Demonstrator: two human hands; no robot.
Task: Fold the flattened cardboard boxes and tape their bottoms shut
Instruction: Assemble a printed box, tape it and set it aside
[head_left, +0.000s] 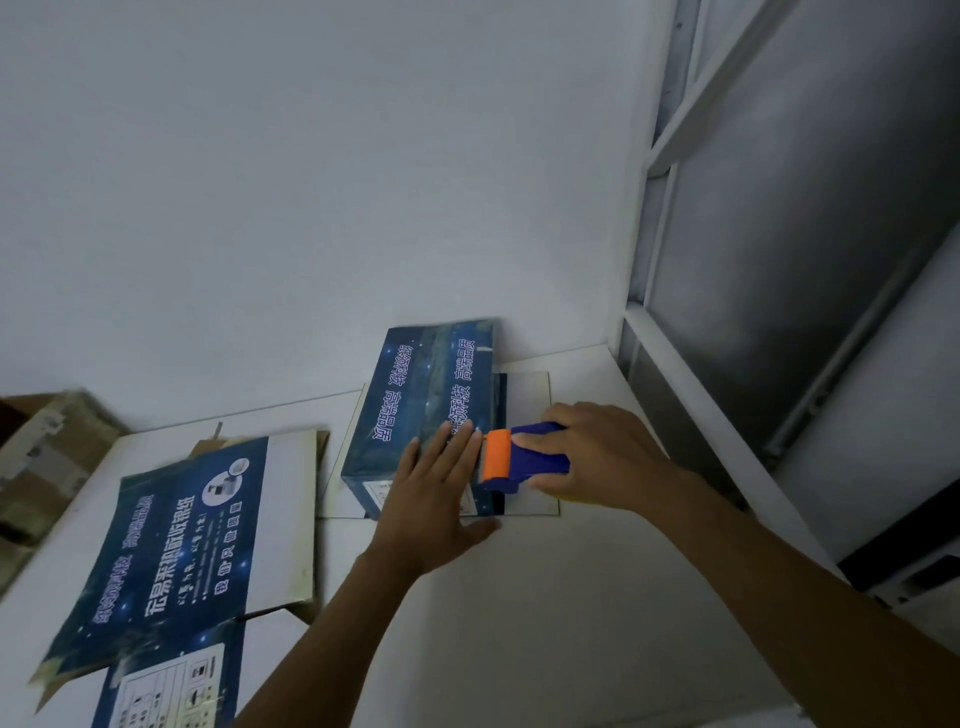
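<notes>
**1 box being taped, 1 left flat**

Head view: the left hand (436, 493) lies flat, fingers straight, on the folded box (431, 410) at the table's (519, 623) far side. The right hand (602, 457) grips the tape dispenser (519, 460) against it. A flattened box (192, 545) lies to the left, not yet folded.

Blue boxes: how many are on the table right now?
2. A folded box stands near the wall, the left hand pressing on it. A flat box lies to its left; more may be hidden under that one.
</notes>
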